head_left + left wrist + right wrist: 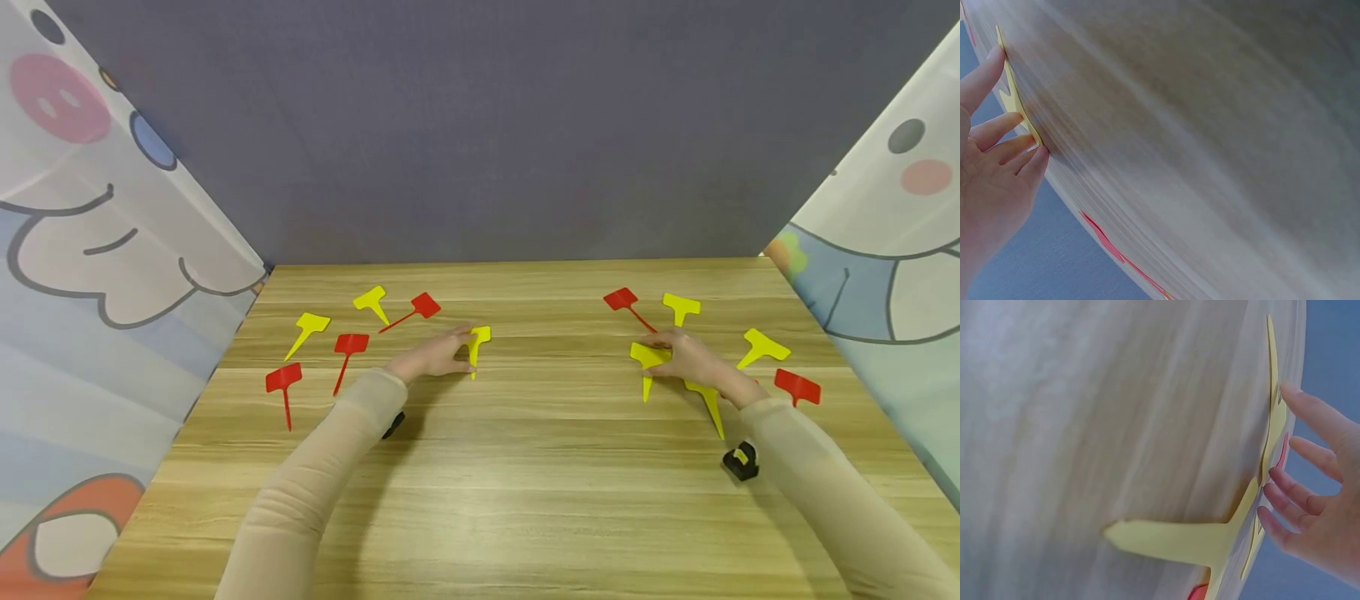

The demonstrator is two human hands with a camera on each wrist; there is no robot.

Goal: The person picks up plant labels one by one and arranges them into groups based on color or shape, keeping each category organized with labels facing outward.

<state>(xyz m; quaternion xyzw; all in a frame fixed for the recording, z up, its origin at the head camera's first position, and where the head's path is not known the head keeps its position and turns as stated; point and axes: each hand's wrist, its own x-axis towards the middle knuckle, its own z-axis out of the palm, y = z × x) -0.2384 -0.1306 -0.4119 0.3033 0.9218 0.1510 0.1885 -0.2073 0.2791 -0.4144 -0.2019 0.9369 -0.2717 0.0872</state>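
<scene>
My left hand [442, 353] touches a yellow T-shaped plant label [481, 335] on the wooden table, left of centre. In the left wrist view its thumb [985, 78] is at the stem, and the other fingers reach the label's wide head, all fairly straight. Over on the right, my right hand [686, 358] has its fingers spread, with the fingertips right at another yellow plant label [647, 357]. In the right wrist view that label [1277, 422] lies along the thumb tip. One more yellow plant label [708, 404] lies partly under the right hand, its stem pointing towards me.
Red and yellow plant labels lie on the left, among them a red one [283, 377], and more on the right, such as a red one [798, 386]. A grey panel [510, 142] rises behind the wooden table [525, 500]. Printed cloths hang at both sides.
</scene>
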